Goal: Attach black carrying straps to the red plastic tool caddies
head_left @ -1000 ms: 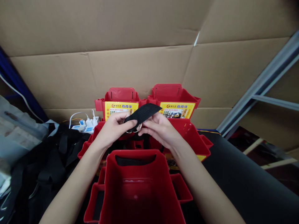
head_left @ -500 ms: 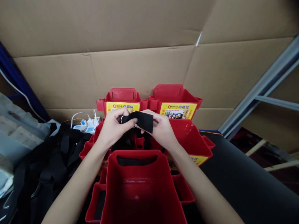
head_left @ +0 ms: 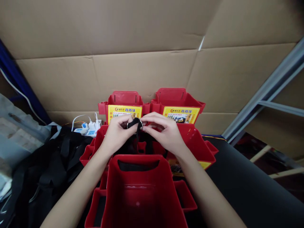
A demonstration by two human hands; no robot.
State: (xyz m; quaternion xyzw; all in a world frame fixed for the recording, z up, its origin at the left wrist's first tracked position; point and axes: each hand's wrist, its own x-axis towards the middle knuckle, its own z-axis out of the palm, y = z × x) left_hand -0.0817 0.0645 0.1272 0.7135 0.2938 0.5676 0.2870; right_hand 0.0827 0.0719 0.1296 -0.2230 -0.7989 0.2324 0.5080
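My left hand [head_left: 118, 133] is closed on a black fabric strap [head_left: 135, 122], thumb against fingers. Shiny metal rings [head_left: 142, 124] show at the strap, which passes through them. From the other side my right hand [head_left: 166, 131] pinches at the strap's ring end, its fingertips partly hiding what they grip. Both hands hover above the far rim of a red plastic bucket [head_left: 140, 179] with small side pockets. Black webbing [head_left: 137, 166] shows through the slot in that rim.
Behind stand red buckets with yellow labels, one at left [head_left: 125, 97] and one at right [head_left: 171, 95]. More red buckets [head_left: 187, 139] sit between. Black straps [head_left: 52, 167] lie heaped at left near a power strip [head_left: 89, 130]. A cardboard wall [head_left: 142, 69] closes the back.
The flat black strap end that stuck out to the right over my right hand no longer shows there. My right fingers have shifted to the ring. My left hand keeps its grip.
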